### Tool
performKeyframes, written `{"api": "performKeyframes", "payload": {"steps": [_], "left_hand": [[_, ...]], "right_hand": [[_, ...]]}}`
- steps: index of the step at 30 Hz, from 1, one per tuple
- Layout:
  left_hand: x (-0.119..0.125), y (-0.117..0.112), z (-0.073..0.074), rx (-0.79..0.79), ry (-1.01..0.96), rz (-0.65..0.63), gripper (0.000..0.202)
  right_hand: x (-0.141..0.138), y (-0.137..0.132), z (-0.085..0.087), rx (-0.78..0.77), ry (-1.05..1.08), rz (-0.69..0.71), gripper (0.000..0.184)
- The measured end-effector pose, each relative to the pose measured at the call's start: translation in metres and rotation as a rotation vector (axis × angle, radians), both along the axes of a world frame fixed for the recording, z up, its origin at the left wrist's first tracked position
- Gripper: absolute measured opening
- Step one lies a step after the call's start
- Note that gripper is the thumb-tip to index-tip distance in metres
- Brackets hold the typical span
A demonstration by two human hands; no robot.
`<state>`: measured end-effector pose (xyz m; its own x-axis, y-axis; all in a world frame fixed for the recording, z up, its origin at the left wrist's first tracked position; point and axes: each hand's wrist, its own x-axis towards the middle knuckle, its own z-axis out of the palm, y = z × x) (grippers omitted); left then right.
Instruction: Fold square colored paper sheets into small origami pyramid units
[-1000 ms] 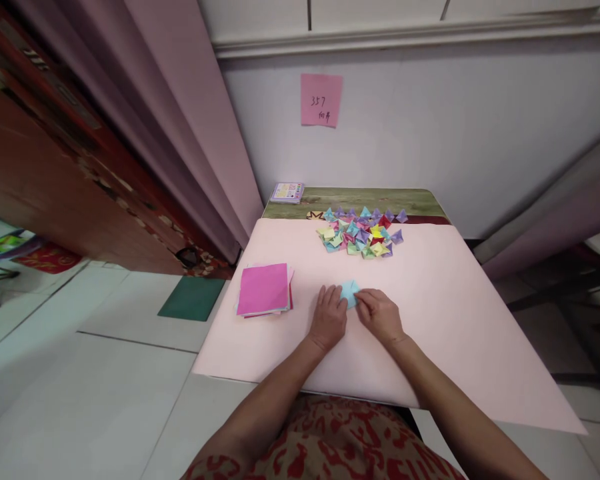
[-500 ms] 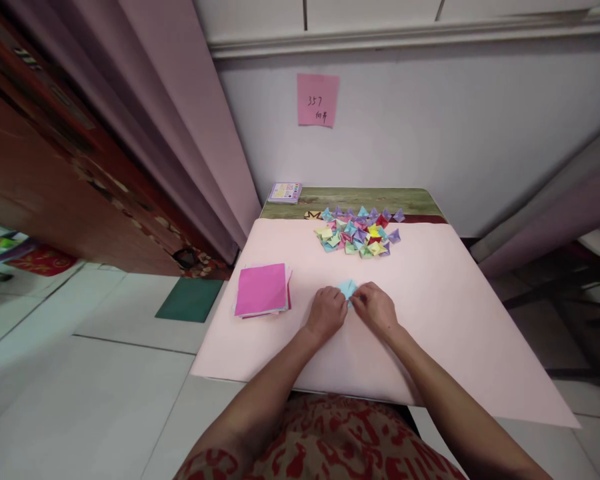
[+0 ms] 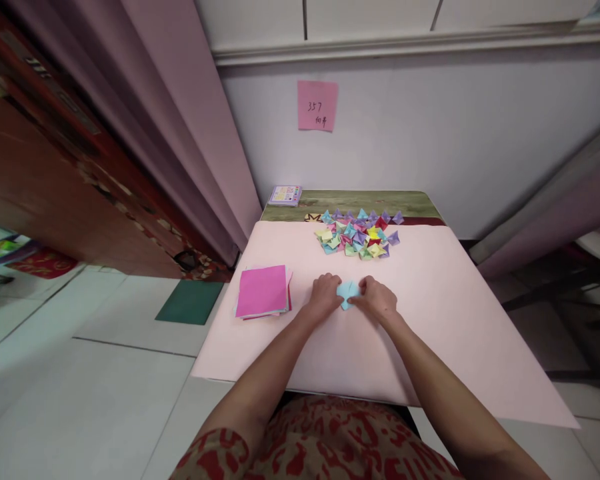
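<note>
A small folded piece of light blue origami paper (image 3: 349,292) is between my hands over the pale pink table cover (image 3: 445,333). My left hand (image 3: 326,295) grips its left edge with bent fingers. On the opposite side, my right hand (image 3: 377,297) pinches the right edge, its thumb reaching over the lower part of the paper. Creases and a pointed lower corner show on the blue paper. To the left lies a stack of square paper sheets (image 3: 263,291) with a magenta one on top. Beyond my hands sits a pile of small folded paper pieces (image 3: 359,238) in many colours.
A small stack of printed cards or a booklet (image 3: 285,195) rests at the table's far left corner. A pink note (image 3: 317,105) with handwriting hangs on the wall behind. A curtain and a reddish-brown door (image 3: 80,193) stand on the left.
My fingers have shifted to the two side edges of the blue paper, so more of its face shows. My left hand has moved slightly up and away from its middle. The view has tilted slightly.
</note>
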<state>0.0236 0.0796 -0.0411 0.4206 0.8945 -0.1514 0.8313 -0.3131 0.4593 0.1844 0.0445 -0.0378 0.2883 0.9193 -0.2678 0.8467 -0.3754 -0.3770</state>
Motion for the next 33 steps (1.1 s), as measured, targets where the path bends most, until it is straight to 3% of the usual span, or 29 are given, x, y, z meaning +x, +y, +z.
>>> {"api": "performKeyframes", "payload": {"steps": [4,11,16,18,20,22,24,26,29,33], "left_hand": [[0.005,0.006,0.004,-0.073,0.002,0.046,0.043],[0.001,0.004,-0.001,-0.116,-0.071,0.099,0.017],[-0.005,0.003,-0.001,-0.070,-0.168,0.073,0.010],[-0.007,0.005,0.000,0.053,-0.218,0.004,0.007],[-0.009,0.007,0.000,0.284,-0.248,-0.104,0.008],[-0.011,0.007,-0.003,0.520,-0.222,-0.208,0.011],[-0.013,0.003,-0.008,0.635,-0.143,-0.269,0.014],[-0.015,-0.002,-0.013,0.646,-0.046,-0.311,0.018],[-0.021,-0.014,-0.015,0.548,0.053,-0.358,0.021],[-0.030,-0.028,-0.009,0.418,0.029,-0.380,0.016]], "right_hand": [[-0.003,-0.003,0.001,0.013,0.016,-0.004,0.043],[0.001,-0.007,0.002,-0.016,0.102,-0.008,0.025],[0.005,-0.012,0.002,0.126,0.222,0.024,0.012],[0.005,-0.012,0.001,0.278,0.226,0.031,0.011],[0.005,-0.012,-0.003,0.481,0.183,0.063,0.013],[0.005,-0.013,-0.010,0.672,0.127,0.148,0.019],[0.005,-0.016,-0.018,0.765,0.073,0.263,0.026],[0.005,-0.020,-0.025,0.724,0.023,0.356,0.029],[0.007,-0.029,-0.032,0.516,0.005,0.430,0.031],[0.011,-0.037,-0.033,0.355,0.066,0.455,0.030]]}}
